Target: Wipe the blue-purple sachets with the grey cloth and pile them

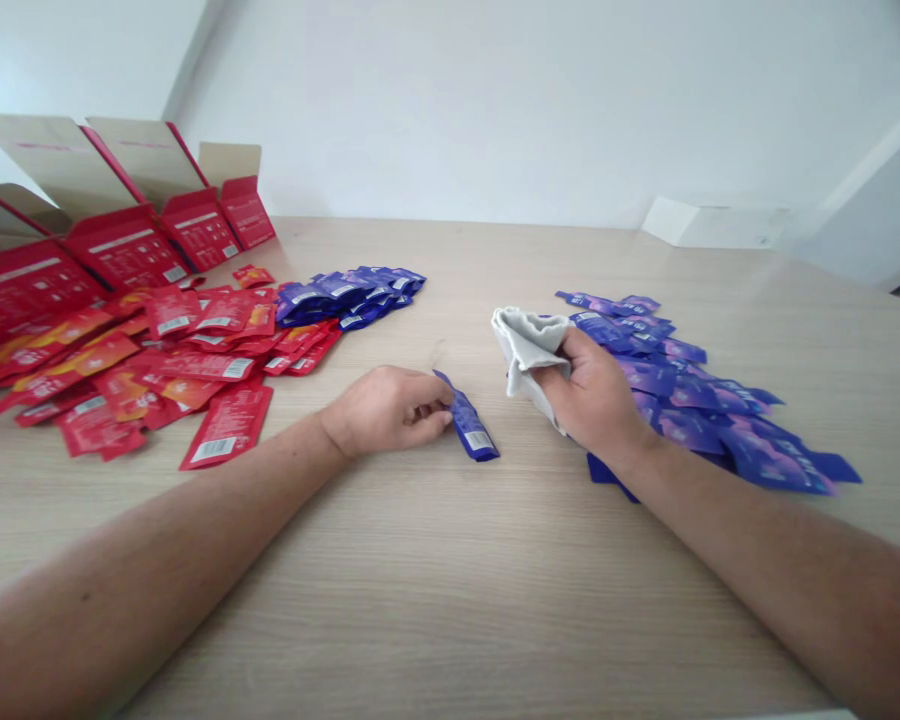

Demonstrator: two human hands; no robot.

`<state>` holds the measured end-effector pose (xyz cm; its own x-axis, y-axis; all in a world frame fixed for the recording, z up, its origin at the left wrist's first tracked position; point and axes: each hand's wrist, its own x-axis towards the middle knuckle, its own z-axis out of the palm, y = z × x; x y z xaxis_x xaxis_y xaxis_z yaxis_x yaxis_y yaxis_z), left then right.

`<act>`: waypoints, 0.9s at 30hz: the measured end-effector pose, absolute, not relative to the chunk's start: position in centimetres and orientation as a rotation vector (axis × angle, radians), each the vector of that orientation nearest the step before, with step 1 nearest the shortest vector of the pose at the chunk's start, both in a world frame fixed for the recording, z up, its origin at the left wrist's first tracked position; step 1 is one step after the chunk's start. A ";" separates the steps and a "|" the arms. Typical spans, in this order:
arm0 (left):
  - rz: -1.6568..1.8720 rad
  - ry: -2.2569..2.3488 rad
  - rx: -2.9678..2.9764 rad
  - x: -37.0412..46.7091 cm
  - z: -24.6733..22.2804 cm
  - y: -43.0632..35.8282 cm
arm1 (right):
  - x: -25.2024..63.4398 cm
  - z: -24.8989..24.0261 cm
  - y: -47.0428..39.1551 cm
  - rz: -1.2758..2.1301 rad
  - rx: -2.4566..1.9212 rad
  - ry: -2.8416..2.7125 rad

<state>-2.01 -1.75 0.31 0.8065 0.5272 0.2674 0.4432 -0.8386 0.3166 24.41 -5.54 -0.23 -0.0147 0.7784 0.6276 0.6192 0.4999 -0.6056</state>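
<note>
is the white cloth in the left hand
No, the right hand grips the white cloth, while the left hand is at the edge of a single purple packet.

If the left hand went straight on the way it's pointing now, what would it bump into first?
The left hand would most likely meet the single blue packet just beyond its fingertips. They may already be touching its near edge; the depth is hard to judge from this one view.
</note>
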 end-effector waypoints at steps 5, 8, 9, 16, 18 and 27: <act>0.533 0.936 2.307 -1.3 -0.9 -1.3 | 23.9 -0.3 -6.1 0.146 -1.138 -1.825; 0.450 1.007 2.021 -0.7 -1.4 -1.1 | 23.6 -0.3 -6.4 0.093 -1.101 -1.886; 0.410 1.025 1.928 -0.5 -1.4 -1.0 | 23.6 -0.3 -6.4 0.083 -1.087 -1.902; 0.233 1.099 1.673 0.0 0.5 -1.9 | 23.4 -0.5 -6.6 0.081 -0.993 -1.990; 0.187 1.124 1.709 0.1 0.9 -2.2 | 23.4 -0.5 -6.7 0.094 -0.951 -2.035; 0.171 1.150 1.796 0.3 -0.3 -2.4 | 21.5 -1.9 -8.3 0.122 -0.879 -2.430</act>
<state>0.28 -2.40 -0.27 0.5455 0.7619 -0.3492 0.6270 -0.0944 0.7733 21.54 -8.26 -1.94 -0.6365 0.6153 0.4651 0.5656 0.7823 -0.2609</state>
